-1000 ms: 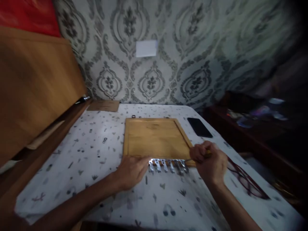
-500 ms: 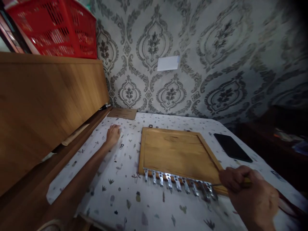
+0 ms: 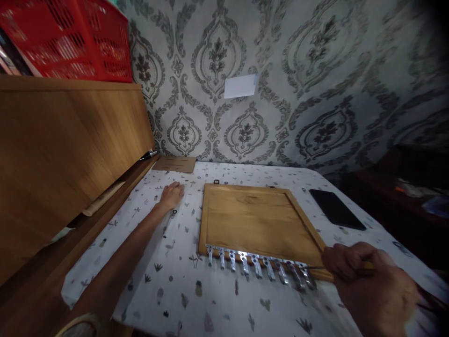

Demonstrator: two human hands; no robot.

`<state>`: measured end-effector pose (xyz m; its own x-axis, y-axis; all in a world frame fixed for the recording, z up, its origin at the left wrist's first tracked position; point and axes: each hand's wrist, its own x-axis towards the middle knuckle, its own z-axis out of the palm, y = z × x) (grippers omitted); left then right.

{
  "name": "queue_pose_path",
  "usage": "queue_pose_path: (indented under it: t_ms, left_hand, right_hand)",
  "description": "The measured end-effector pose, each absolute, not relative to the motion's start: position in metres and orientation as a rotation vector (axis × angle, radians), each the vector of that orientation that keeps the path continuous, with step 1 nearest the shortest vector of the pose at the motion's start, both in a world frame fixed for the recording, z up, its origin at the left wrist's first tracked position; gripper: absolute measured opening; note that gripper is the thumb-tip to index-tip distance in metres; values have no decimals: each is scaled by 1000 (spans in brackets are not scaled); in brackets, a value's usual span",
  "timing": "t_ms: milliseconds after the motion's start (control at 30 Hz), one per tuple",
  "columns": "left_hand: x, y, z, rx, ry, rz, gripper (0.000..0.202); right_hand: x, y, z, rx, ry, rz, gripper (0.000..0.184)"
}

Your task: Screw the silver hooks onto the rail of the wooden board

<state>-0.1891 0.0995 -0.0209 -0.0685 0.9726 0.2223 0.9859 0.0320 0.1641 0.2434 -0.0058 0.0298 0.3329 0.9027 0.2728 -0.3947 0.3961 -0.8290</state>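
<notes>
My right hand is closed around the yellow handle of a screwdriver. Its thin shaft points left to the right end of a row of metal hooks; whether the tip touches is too blurred to tell. These shiny hooks run along the near edge of a framed wooden board lying flat on the table. On the patterned cloth, left of the board and apart from it, my left hand rests with its fingers stretched forward and nothing held.
White patterned cloth covers the table. A black phone lies right of the board, and brown cardboard at the back left. A wooden cabinet carrying a red basket borders the left; a patterned wall stands behind.
My left hand has slid a little to the right, towards the board. My right hand, still gripping the screwdriver, has shifted slightly right. The view has turned a little.
</notes>
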Motion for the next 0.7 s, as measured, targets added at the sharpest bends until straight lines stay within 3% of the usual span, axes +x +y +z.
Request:
queue_pose_path:
  t_ms: [200, 700]
  left_hand:
    - [-191, 114, -18, -2281, -2216, -491, 39]
    - [-236, 83, -19, -2357, -2162, -510, 35]
  right_hand:
    - [225, -17, 60, -918, -729, 892, 33]
    - [222, -17, 61, -936, -752, 856, 42]
